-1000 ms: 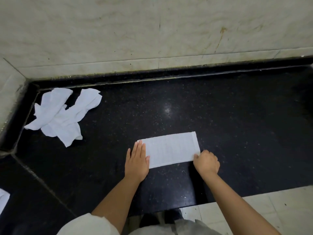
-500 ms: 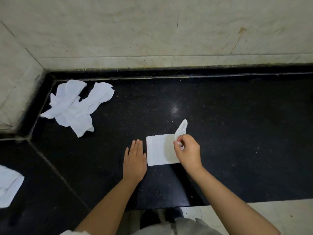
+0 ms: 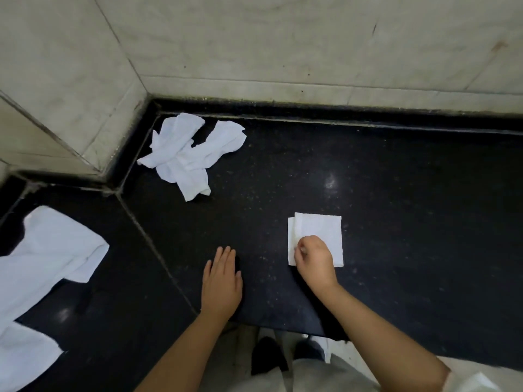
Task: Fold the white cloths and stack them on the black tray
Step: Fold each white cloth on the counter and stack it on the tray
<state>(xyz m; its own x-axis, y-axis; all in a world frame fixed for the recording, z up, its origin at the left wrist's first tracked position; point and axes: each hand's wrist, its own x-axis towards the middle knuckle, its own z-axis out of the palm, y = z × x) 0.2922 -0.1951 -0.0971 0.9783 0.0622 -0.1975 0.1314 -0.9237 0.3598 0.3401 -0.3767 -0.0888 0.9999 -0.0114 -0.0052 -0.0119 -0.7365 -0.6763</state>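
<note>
A white cloth point(image 3: 319, 233), folded into a small square, lies on the black counter point(image 3: 396, 207). My right hand point(image 3: 312, 258) rests on its near left part, fingers curled and pinching the top layer's edge. My left hand point(image 3: 222, 278) lies flat and open on the counter, a hand's width left of the cloth and apart from it. A pile of crumpled white cloths point(image 3: 188, 154) sits in the far corner by the wall. More white cloth point(image 3: 48, 267) lies spread at the left edge. No black tray can be told apart from the dark surface.
Pale marble walls point(image 3: 283, 46) close off the back and the left corner. A seam point(image 3: 147, 236) runs diagonally across the counter between the left cloth and my hands. The counter's front edge point(image 3: 283, 331) is near my body, with dark shoes below.
My right hand brought the cloth's right end over to the left, turning the long strip into a square. My left hand came off the cloth onto the counter. The view swung left.
</note>
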